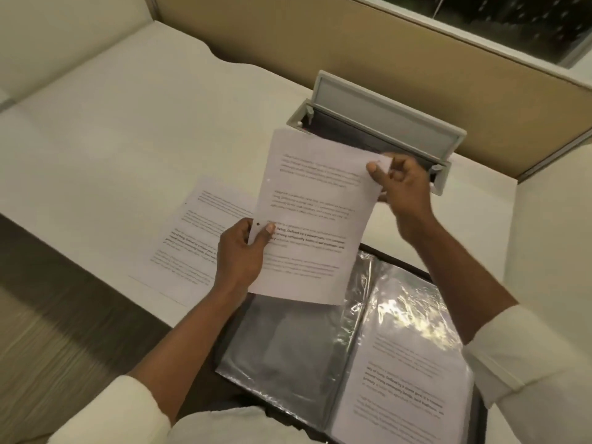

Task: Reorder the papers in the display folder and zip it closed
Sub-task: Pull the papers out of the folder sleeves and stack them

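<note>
- I hold the white printed paper sheet (310,219) in the air over the far end of the open black display folder with clear plastic sleeves (363,277), which lies near right on the cream bench (112,139).
- My left hand (240,251) pinches the sheet's left edge, thumb on top. My right hand (400,184) pinches its far right corner.
- A second printed sheet (192,238) lies flat on the bench to the left, and a third printed sheet (407,389) sits in the folder's right sleeve.
- The left sleeve (282,354) looks empty, so I judge this sheet goes there. I should keep it taut, square it to the sleeve's opening and feed it slowly so the film does not buckle it.
</note>
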`<move>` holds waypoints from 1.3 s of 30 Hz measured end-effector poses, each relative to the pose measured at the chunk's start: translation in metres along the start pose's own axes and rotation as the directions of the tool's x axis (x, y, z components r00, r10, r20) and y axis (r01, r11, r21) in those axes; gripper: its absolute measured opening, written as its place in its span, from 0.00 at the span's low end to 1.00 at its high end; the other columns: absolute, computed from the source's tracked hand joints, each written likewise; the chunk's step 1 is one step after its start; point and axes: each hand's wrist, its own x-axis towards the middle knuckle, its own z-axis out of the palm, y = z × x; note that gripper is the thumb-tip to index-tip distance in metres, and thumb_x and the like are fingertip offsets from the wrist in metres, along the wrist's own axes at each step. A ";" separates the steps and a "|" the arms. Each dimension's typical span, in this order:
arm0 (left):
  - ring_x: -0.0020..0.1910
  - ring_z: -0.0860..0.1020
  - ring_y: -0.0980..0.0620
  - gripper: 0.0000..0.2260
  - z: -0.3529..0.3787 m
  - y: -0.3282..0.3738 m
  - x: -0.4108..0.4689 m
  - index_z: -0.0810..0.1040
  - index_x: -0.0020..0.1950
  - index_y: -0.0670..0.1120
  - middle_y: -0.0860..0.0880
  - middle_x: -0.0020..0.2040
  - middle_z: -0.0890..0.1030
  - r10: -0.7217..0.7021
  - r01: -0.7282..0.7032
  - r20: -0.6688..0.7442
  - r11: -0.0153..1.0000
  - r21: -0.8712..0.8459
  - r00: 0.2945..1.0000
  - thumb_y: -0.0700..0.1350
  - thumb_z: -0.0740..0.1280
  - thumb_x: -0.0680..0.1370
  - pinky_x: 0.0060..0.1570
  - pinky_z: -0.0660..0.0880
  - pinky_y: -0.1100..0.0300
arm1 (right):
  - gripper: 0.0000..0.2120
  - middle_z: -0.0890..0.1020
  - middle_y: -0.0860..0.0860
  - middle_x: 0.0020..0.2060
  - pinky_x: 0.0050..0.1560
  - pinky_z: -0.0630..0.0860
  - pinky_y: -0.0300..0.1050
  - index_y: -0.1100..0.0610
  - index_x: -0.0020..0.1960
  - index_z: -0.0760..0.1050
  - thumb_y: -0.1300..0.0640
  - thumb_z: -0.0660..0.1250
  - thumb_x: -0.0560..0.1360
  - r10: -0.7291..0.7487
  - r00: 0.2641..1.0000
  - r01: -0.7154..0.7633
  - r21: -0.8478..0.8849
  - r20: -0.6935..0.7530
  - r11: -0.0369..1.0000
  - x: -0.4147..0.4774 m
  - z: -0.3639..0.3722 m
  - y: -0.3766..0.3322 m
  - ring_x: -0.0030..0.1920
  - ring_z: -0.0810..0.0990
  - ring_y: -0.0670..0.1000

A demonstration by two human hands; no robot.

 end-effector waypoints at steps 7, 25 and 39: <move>0.48 0.87 0.42 0.12 -0.081 -0.019 0.043 0.86 0.51 0.46 0.50 0.47 0.89 -0.067 0.072 -0.057 0.994 0.084 0.996 0.54 0.76 0.79 0.51 0.85 0.39 | 0.12 0.88 0.63 0.45 0.46 0.87 0.57 0.64 0.58 0.80 0.65 0.76 0.76 0.399 0.903 -0.405 0.002 0.160 0.914 -0.047 0.079 0.068 0.42 0.87 0.61; 0.42 0.83 0.41 0.11 -0.163 -0.060 0.122 0.83 0.48 0.44 0.46 0.45 0.86 0.008 0.106 -0.156 0.701 0.705 0.988 0.52 0.75 0.80 0.44 0.82 0.48 | 0.12 0.86 0.54 0.47 0.46 0.87 0.56 0.59 0.53 0.76 0.65 0.78 0.75 0.515 0.854 -0.501 -0.146 0.078 0.853 -0.106 0.234 0.104 0.34 0.88 0.53; 0.55 0.81 0.36 0.23 -0.147 -0.059 0.124 0.74 0.62 0.38 0.38 0.56 0.81 0.086 0.148 -0.183 0.314 0.938 0.979 0.54 0.74 0.79 0.55 0.75 0.44 | 0.27 0.83 0.54 0.49 0.30 0.78 0.39 0.55 0.62 0.62 0.52 0.78 0.76 0.360 0.932 -0.277 -0.562 0.040 0.779 -0.103 0.244 0.113 0.32 0.86 0.53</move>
